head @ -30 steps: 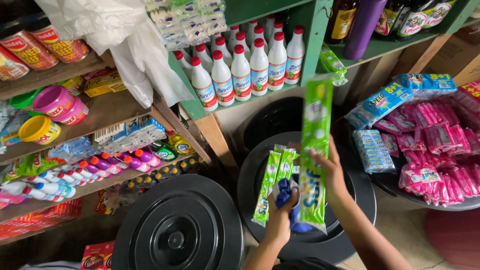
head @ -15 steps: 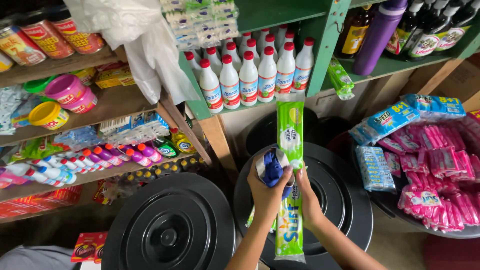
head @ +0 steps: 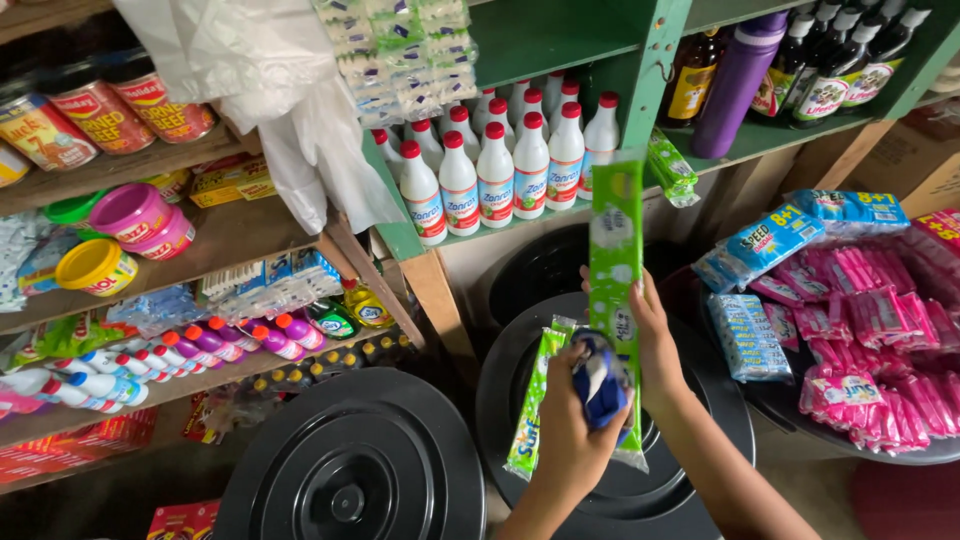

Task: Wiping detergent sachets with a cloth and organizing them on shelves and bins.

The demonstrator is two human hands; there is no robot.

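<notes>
Two hands: right hand point(head: 655, 340) grips green sachet strip point(head: 616, 270); left hand point(head: 570, 435) apparently clutches blue cloth point(head: 600, 385).

Holding a green sachet strip point(head: 616, 290) upright in the right hand point(head: 655, 345), left hand point(head: 565, 435) wiping it with a blue cloth point(head: 600, 385). Black bin lid point(head: 350, 470) at 8 o'clock, white bottles point(head: 500, 165) at 12.

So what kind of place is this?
Probably a small grocery shop: shelves packed with rows of white bottles, cans and pink sachet packs, many alike, as if for sale.

Green shelves point(head: 640, 60) and wooden shelves point(head: 230, 235) stand over black bins point(head: 350, 470).
</notes>
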